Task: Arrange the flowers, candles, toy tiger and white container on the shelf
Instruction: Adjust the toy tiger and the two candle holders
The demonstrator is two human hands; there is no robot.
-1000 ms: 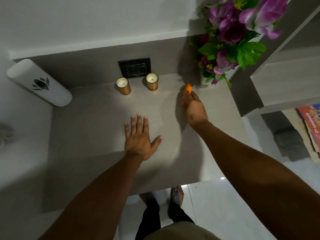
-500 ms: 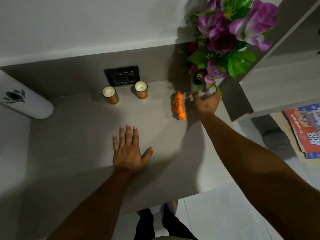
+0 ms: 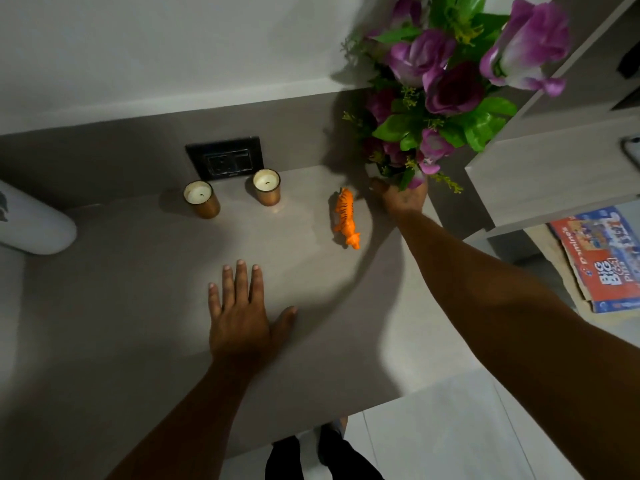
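Purple flowers (image 3: pixel 440 84) with green leaves stand at the shelf's back right; their white vase is mostly hidden. My right hand (image 3: pixel 401 197) is wrapped around the base of the vase. An orange toy tiger (image 3: pixel 345 216) lies on the grey shelf (image 3: pixel 138 306) just left of that hand, untouched. Two gold candles (image 3: pixel 201 199) (image 3: pixel 266 187) stand near the back wall. The white container (image 3: pixel 31 223) lies on its side at the far left. My left hand (image 3: pixel 242 306) rests flat on the shelf, fingers spread.
A black wall socket (image 3: pixel 227 157) sits behind the candles. A wooden cabinet (image 3: pixel 554 161) rises to the right of the flowers. A colourful box (image 3: pixel 602 251) lies on the floor at right. My feet show below the shelf's front edge.
My right hand let go of the toy tiger, left it lying on the shelf, and moved right and back onto the base of the flower vase. My left hand stayed flat.
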